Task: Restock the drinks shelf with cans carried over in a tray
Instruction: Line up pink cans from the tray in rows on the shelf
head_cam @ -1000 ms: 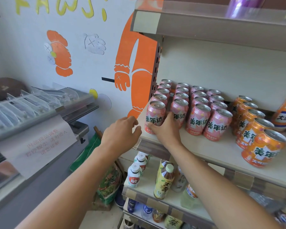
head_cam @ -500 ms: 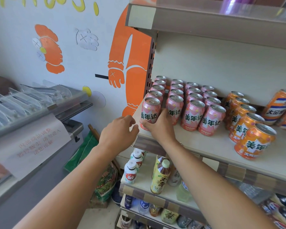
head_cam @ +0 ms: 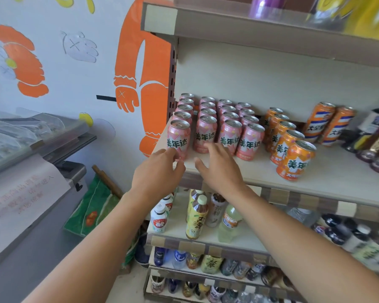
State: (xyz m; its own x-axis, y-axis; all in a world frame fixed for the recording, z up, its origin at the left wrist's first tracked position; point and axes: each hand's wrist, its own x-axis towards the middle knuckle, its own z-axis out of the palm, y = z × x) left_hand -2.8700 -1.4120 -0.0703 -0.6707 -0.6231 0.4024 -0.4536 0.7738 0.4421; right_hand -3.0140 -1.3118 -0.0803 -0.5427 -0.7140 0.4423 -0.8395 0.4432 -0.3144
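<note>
1. The beige metal drinks shelf [head_cam: 328, 171] is carrying four rows of pink aluminium cans [head_cam: 219, 123], all standing upright, just beyond the fingers.
2. The left hand [head_cam: 155, 173] is curling loosely at the front-left pink can [head_cam: 178, 138], fingertips touching it; grip unclear.
3. The right hand [head_cam: 219, 169] is hovering released, fingers spread, before the second row.

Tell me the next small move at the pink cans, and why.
Probably nudge the front-left pink can back into line: it stands forward of the other front pink cans, near the shelf edge. The left hand touches it with loose fingers; the right hand hovers open.
</note>
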